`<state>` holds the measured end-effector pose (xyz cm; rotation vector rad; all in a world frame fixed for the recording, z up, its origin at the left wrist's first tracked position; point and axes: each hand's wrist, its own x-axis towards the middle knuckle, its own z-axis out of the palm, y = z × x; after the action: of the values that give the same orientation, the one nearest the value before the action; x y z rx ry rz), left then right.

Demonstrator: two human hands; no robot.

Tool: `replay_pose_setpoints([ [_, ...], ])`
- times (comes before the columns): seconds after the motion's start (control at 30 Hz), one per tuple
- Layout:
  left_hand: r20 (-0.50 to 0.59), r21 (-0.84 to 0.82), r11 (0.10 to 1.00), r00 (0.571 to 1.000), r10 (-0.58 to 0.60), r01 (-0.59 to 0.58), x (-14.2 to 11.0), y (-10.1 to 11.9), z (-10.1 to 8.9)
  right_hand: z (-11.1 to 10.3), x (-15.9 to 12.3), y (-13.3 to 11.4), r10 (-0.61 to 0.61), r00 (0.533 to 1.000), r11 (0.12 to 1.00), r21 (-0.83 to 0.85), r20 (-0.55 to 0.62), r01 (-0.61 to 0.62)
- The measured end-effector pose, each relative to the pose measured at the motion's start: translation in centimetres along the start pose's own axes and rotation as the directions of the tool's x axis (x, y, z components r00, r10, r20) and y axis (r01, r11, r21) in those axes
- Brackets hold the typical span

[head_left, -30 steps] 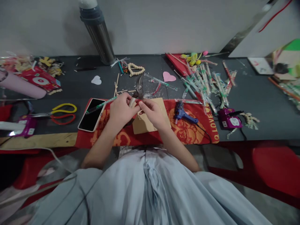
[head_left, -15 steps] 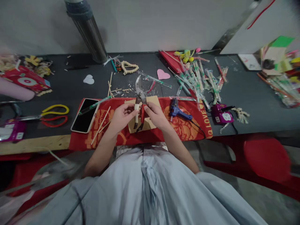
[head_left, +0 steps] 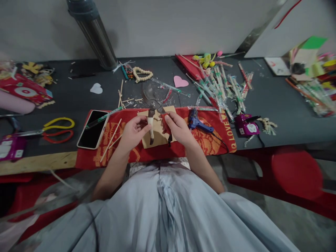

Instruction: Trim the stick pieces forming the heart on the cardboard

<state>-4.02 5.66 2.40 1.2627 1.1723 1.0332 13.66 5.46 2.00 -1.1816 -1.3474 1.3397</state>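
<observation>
Pruning shears (head_left: 154, 105) are held in front of me, with their handles spread apart and blades pointing away. My left hand (head_left: 135, 132) grips the white handle, and my right hand (head_left: 178, 127) is closed on the red one. Beneath the shears a piece of tan cardboard (head_left: 159, 138) lies on a red and orange towel (head_left: 139, 154). Small wooden stick pieces (head_left: 131, 101) and pale crumbs are scattered just beyond the blades. Long thin sticks (head_left: 111, 140) rest on the towel left of my left hand.
A phone (head_left: 93, 131) and scissors (head_left: 57, 129) lie to the left. A blue glue gun (head_left: 201, 124) with a cord sits right of my hands. Farther back are a tall bottle (head_left: 96, 38), a heart-shaped frame (head_left: 141, 75), a pink paper heart (head_left: 181, 82) and several wrapped sticks (head_left: 219, 84).
The shears' handles have spread wider, my right hand moving rightward with the red one. The blades have swung left and now look blurred.
</observation>
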Motion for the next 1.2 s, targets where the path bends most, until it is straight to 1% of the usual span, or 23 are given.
replay_pose_setpoints([
  [0.1,0.01,-0.027,0.999,0.999,0.04,-0.04,0.1,-0.4,0.0,-0.1,-0.2,-0.5,0.03,0.999,0.995,0.094,0.033,-0.033],
  [0.2,0.031,-0.063,0.995,0.996,0.081,-0.079,0.3,-0.7,0.0,-0.2,-0.7,-0.6,0.012,0.998,0.994,0.108,0.061,-0.019],
  [0.3,0.069,-0.091,0.993,0.994,0.08,-0.074,0.3,-0.8,0.4,-0.4,-1.3,-0.5,-0.021,0.997,0.994,0.111,0.071,0.013],
  [0.37,0.09,-0.132,0.99,0.994,0.06,-0.048,0.2,-0.8,1.1,-0.7,-1.9,-0.3,-0.032,0.997,0.992,0.127,0.077,0.022],
  [0.43,0.095,-0.198,0.98,0.995,0.017,0.002,-0.1,-0.9,2.0,-1.0,-2.5,0.0,-0.015,0.997,0.988,0.157,0.08,0.002],
  [0.5,0.097,-0.257,0.964,0.995,-0.039,0.063,-0.6,-1.2,3.0,-1.2,-3.3,0.2,0.047,0.998,0.981,0.188,0.044,-0.054],
  [0.57,0.117,-0.259,0.959,0.989,-0.085,0.113,-1.0,-1.6,3.5,-1.4,-4.3,0.2,0.131,0.991,0.97,0.209,-0.023,-0.123],
  [0.63,0.124,-0.156,0.981,0.987,-0.099,0.118,-1.3,-2.0,3.2,-1.6,-5.4,-0.1,0.194,0.978,0.959,0.223,-0.073,-0.174],
  [0.67,0.106,-0.052,0.994,0.99,-0.091,0.097,-1.4,-2.1,2.7,-1.7,-5.8,-0.3,0.211,0.974,0.955,0.23,-0.089,-0.186],
  [0.7,0.072,0.093,0.994,0.995,-0.071,0.064,-1.4,-2.2,2.0,-1.7,-6.3,-0.5,0.214,0.973,0.956,0.224,-0.091,-0.19],
  [0.73,0.024,0.273,0.962,0.999,-0.03,0.022,-1.3,-2.3,1.2,-1.8,-6.6,-0.6,0.21,0.973,0.959,0.215,-0.091,-0.187],
  [0.77,-0.024,0.48,0.877,1.0,0.019,-0.005,-1.1,-2.3,0.3,-1.9,-6.9,-0.8,0.203,0.976,0.961,0.208,-0.084,-0.182],
  [0.8,-0.05,0.675,0.738,0.996,0.073,-0.02,-0.9,-2.3,-0.6,-2.0,-7.2,-0.9,0.196,0.978,0.963,0.2,-0.073,-0.178],
  [0.83,-0.07,0.811,0.584,0.99,0.122,-0.015,-0.7,-2.3,-1.4,-2.1,-7.3,-1.0,0.191,0.98,0.965,0.194,-0.059,-0.176],
  [0.87,-0.074,0.892,0.452,0.986,0.149,-0.002,-0.4,-2.3,-2.2,-2.1,-7.4,-1.0,0.187,0.981,0.966,0.189,-0.044,-0.176],
  [0.9,-0.065,0.939,0.344,0.985,0.158,0.007,-0.2,-2.4,-2.7,-2.1,-7.4,-0.9,0.184,0.983,0.967,0.184,-0.024,-0.176],
  [0.93,-0.056,0.965,0.263,0.986,0.156,0.013,0.1,-2.6,-3.1,-2.2,-7.4,-0.8,0.177,0.984,0.969,0.175,-0.003,-0.174],
  [0.97,-0.048,0.978,0.208,0.988,0.145,0.017,0.4,-2.8,-3.4,-2.2,-7.3,-0.6,0.166,0.986,0.973,0.157,0.023,-0.168],
  [1.0,-0.042,0.985,0.174,0.99,0.136,0.018,0.6,-3.1,-3.6,-2.2,-7.2,-0.4,0.151,0.987,0.979,0.13,0.054,-0.156],
  [1.07,-0.037,0.987,0.163,0.99,0.134,0.015,1.0,-3.5,-3.8,-2.2,-7.0,-0.1,0.102,0.988,0.993,0.054,0.113,-0.109],
  [1.1,-0.045,0.981,0.191,0.989,0.143,0.017,1.0,-3.6,-3.8,-2.2,-6.9,0.1,0.073,0.988,0.997,0.011,0.137,-0.075],
  [1.13,-0.061,0.969,0.246,0.986,0.155,0.021,1.1,-3.6,-3.7,-2.2,-6.8,0.3,0.043,0.987,0.999,-0.03,0.155,-0.038],
  [1.2,-0.103,0.91,0.414,0.978,0.183,0.018,0.8,-3.0,-3.5,-2.0,-6.7,0.4,-0.008,0.985,0.995,-0.101,0.174,0.026],
])
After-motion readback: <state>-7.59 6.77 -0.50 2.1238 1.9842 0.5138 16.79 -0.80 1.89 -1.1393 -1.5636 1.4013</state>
